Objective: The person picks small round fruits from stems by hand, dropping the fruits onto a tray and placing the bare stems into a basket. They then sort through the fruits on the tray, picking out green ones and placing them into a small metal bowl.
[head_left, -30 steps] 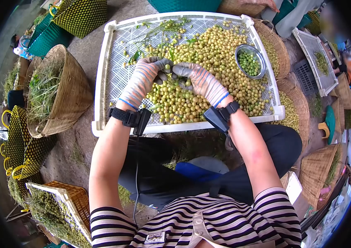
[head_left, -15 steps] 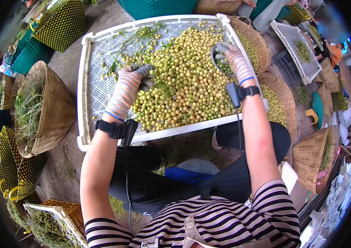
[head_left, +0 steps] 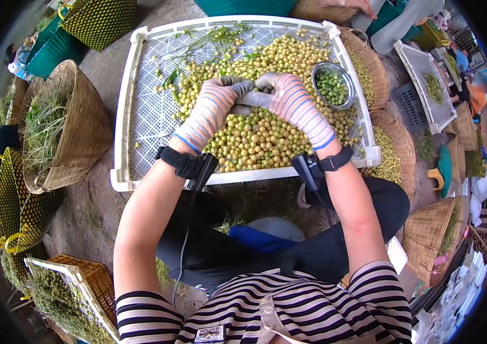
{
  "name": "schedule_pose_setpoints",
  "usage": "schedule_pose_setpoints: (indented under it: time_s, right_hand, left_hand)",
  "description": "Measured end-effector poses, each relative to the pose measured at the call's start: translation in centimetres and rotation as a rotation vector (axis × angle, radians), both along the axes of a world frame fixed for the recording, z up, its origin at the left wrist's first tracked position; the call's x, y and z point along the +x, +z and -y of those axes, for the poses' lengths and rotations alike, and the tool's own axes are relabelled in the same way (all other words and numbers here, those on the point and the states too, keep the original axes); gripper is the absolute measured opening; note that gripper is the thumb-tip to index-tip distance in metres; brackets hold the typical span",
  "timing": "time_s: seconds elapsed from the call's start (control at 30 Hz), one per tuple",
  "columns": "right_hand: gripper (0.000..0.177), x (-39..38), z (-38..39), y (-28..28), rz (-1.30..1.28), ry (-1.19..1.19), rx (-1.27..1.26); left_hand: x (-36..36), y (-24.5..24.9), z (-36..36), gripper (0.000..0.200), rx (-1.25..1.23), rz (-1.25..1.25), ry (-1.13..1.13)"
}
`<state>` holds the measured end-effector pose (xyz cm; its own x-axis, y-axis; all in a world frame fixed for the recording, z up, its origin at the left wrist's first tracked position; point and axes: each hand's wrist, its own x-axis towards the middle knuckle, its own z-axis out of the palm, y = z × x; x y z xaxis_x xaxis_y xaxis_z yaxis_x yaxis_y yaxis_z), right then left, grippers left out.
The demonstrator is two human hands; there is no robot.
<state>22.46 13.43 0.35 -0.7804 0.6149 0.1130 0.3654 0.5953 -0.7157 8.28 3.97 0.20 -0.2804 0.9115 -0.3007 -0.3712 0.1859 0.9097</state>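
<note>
My left hand point(head_left: 220, 106) and my right hand point(head_left: 286, 100), both in striped knit gloves with grey fingers, meet above a heap of small round yellow-green fruits point(head_left: 260, 143). Their fingers are closed, the tips pinched close together; whatever is between them is too small or hidden to make out. Under the hands, the fruits lie on a white mesh tray point(head_left: 151, 123). A round metal bowl point(head_left: 351, 92) of greener fruits rests on the heap, right of my right hand. Leafy stems point(head_left: 203, 41) lie along the tray's far left part.
Wicker baskets of fruits point(head_left: 389, 155) stand against the tray's right side. To the left is a tall wicker basket point(head_left: 83, 132) holding stems and grass. Yellow-black woven baskets point(head_left: 17, 200) are farther left. Another white tray point(head_left: 421, 74) leans near a dark crate point(head_left: 408, 106).
My right hand has let go of the metal bowl, which now rests on the fruits, and has moved left. My left hand has moved right, and the two now meet.
</note>
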Motion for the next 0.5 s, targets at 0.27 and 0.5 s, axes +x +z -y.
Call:
schedule_pose_setpoints:
  time_s: [0.27,0.5]
  right_hand:
    - [0.05,2.1,-2.1,-0.6,-0.128,-0.003,-0.248]
    - [0.044,1.2,-0.8,-2.2,-0.135,0.454,-0.407]
  left_hand:
    - [-1.0,-0.2,0.4,0.014,0.069,0.061,0.007]
    - [0.0,0.5,0.1,0.018,0.047,-0.067,-0.089]
